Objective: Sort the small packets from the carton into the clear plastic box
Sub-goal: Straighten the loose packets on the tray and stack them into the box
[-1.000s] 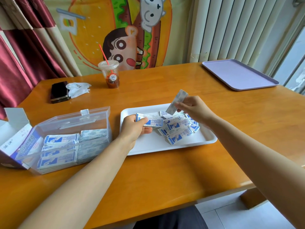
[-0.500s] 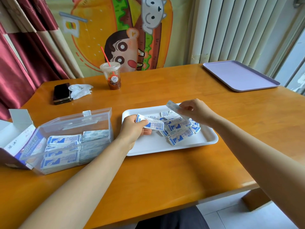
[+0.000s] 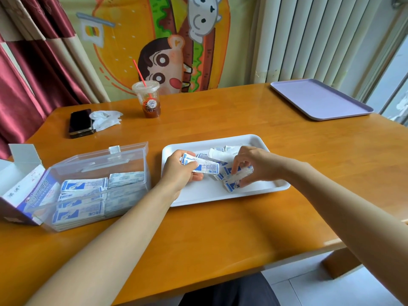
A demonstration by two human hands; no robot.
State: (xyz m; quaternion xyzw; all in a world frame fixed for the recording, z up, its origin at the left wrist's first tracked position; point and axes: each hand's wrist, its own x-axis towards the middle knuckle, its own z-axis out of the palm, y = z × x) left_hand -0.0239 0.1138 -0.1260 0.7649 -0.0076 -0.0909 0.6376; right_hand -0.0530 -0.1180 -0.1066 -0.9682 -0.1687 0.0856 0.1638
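The person sits at the near side of the wooden table (image 3: 220,228), both bare forearms stretched out over it. The left hand (image 3: 180,167) hovers above the left end of the white tray (image 3: 198,195), its grip clenched round a small stack of packets (image 3: 204,166), thumb on top and the blue-and-white ends sticking out to the right. The right hand (image 3: 254,165) is down in the loose packets (image 3: 229,184) heaped in the middle of that tray, fingers curled, its grip pinching a single packet (image 3: 240,173) at the top of the heap; whether it has lifted clear of the others I cannot tell. Just left of the tray stands the clear plastic box (image 3: 132,157), lid tipped back, with sorted packets (image 3: 84,195) lying flat in two rows inside it. The carton (image 3: 24,191) lies against the box's left side, its flap open. On the far left of the table lie a dark phone (image 3: 80,125) and a crumpled white tissue (image 3: 106,120), touching each other, with a plastic cup (image 3: 149,100) holding a red straw a little to their right. A lilac tray (image 3: 320,99) sits at the far right corner, well apart from everything else.
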